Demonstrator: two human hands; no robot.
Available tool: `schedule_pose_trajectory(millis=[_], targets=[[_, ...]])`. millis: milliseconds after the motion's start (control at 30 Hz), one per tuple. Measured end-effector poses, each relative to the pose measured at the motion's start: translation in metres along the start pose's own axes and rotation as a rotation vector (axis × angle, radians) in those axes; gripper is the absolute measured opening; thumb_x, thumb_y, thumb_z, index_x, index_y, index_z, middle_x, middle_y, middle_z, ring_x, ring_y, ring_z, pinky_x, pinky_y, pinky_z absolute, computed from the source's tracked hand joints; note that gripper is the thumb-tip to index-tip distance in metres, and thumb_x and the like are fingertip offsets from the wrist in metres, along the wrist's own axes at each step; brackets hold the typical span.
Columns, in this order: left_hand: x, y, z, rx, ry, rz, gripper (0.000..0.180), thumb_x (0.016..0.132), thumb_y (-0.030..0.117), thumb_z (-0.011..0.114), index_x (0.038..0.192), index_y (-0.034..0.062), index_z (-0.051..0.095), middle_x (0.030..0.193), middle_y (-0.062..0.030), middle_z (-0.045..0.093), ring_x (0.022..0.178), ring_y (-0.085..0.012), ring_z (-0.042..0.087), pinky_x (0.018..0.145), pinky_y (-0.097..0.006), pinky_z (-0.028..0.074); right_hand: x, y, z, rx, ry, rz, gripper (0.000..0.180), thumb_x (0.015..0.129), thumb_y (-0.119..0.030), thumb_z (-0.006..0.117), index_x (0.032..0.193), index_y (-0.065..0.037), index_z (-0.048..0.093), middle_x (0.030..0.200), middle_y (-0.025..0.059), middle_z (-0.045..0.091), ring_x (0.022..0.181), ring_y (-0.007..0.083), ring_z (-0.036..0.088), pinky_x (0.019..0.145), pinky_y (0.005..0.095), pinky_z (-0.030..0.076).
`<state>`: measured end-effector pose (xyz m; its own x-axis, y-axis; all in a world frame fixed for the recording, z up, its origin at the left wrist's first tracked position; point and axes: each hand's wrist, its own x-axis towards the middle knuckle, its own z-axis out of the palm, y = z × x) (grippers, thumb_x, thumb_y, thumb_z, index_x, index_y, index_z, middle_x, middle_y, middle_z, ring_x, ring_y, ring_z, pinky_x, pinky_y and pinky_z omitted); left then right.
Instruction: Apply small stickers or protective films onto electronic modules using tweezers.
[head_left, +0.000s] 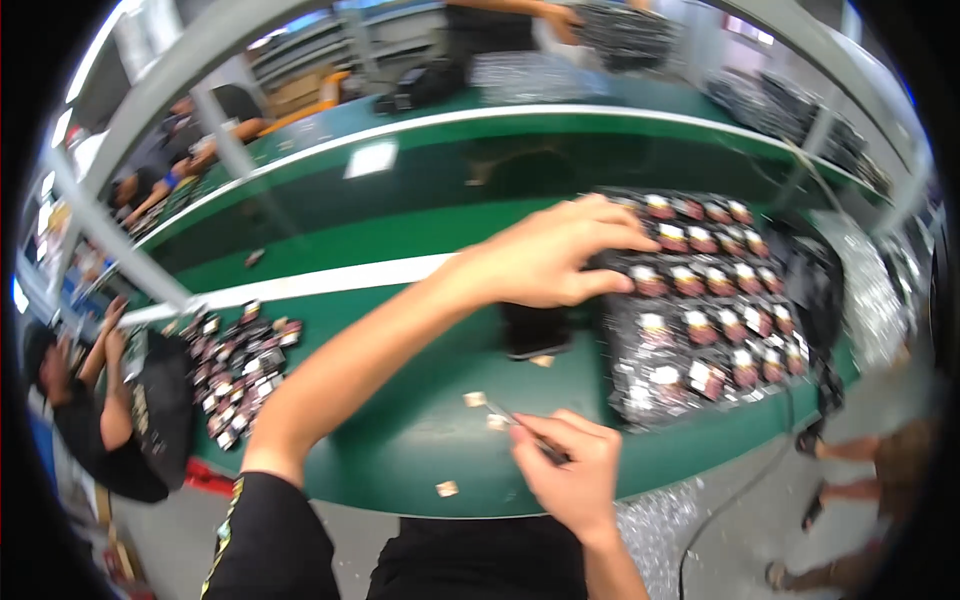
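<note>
My left hand (560,250) reaches across to the left side of a black tray (625,385). Its thumb and forefinger are spread apart over the edge, and the other fingertips are partly hidden. Rows of small dark packs with light labels (697,325) fill the tray, which has clear plastic about it. In my right hand (575,475) is a slim dark pointed tool (545,445); blur hides its exact kind. Its tip is close to small cream-coloured squares (474,399) on the green table. Below my left wrist lies a dark flat rectangular object (535,330).
A heap of similar small packs (235,375) lies at the table's left. A white strip (330,280) crosses the green tabletop (390,440). Clear plastic wrap (865,290) and a black bag (805,265) are at the right. Other people work at left and beyond the far bench.
</note>
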<state>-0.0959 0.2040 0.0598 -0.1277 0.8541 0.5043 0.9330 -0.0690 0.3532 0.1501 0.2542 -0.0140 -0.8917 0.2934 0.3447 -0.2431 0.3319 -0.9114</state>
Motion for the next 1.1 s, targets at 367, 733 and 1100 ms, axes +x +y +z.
schedule_pose_trajectory(millis=[367,733,1100], targets=[[-0.287,-0.069,-0.166,0.803,-0.041,-0.847,0.050,0.098,0.025,0.077,0.147,0.0154,0.070,0.160,-0.0167,0.060,0.146,-0.0413,0.055,0.122,-0.052,0.047,0.000,-0.007,-0.004,-0.033,-0.036,0.043,0.015,0.087,0.004,0.083,0.101,0.005,0.084,0.068,0.0037,0.063,0.056,0.0069,0.051,0.052,0.0265,0.034],[-0.307,-0.063,-0.166,0.474,0.136,-0.882,0.034,0.100,0.009,0.072,0.133,0.0047,0.074,0.116,-0.0171,0.073,0.115,-0.0382,0.069,0.100,-0.048,0.055,0.001,0.003,-0.003,-0.108,-0.009,0.015,0.015,0.088,0.004,0.083,0.103,0.005,0.084,0.068,0.0041,0.064,0.054,0.0072,0.052,0.051,0.0269,0.036],[-0.187,0.086,-0.014,0.015,-0.182,-0.289,0.039,0.091,0.026,0.089,0.127,0.0147,0.080,0.125,-0.0013,0.069,0.095,-0.0217,0.064,0.082,-0.037,0.051,0.002,0.001,-0.002,-0.128,-0.009,0.029,0.017,0.087,0.005,0.085,0.104,0.005,0.084,0.072,0.0046,0.069,0.052,0.0055,0.054,0.047,0.0249,0.038]])
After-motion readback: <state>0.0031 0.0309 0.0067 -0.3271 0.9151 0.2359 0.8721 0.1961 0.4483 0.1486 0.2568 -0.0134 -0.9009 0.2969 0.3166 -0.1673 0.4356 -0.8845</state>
